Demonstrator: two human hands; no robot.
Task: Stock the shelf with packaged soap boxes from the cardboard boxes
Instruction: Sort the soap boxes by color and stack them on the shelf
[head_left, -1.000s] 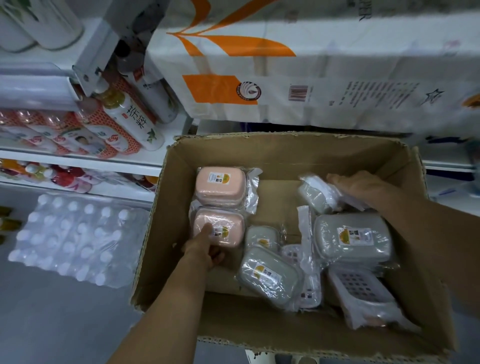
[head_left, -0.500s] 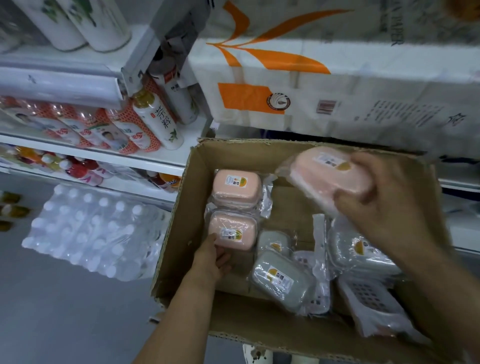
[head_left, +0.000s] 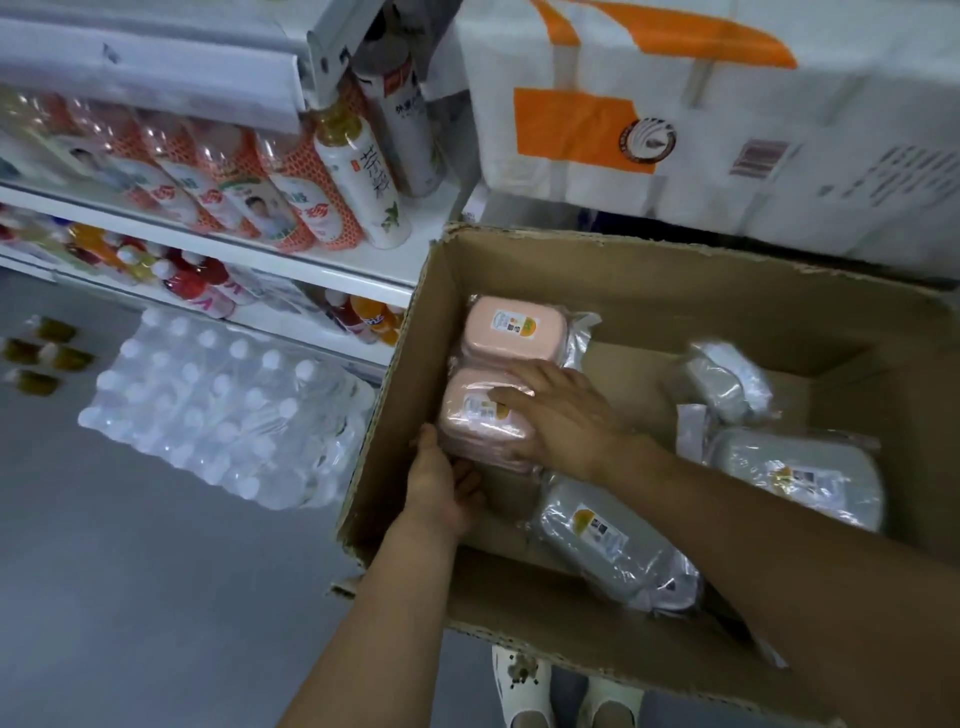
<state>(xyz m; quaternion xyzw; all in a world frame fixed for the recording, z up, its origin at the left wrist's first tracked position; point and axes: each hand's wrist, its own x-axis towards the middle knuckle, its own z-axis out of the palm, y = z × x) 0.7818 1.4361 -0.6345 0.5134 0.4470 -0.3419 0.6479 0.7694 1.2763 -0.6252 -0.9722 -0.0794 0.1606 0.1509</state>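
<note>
Now | pink soap box (head_left: 480, 415) | right hand (head_left: 563, 415) flat atop, fingers straight | left hand (head_left: 441, 480) cups near end

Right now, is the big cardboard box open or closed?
Open. The cardboard box has no lid over its top, so the wrapped pink soap boxes and grey soap boxes inside show.

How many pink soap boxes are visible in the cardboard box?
At least 2: the far pink box by the left wall, and the near pink box between both hands. More may be stacked beneath, hidden.
</note>
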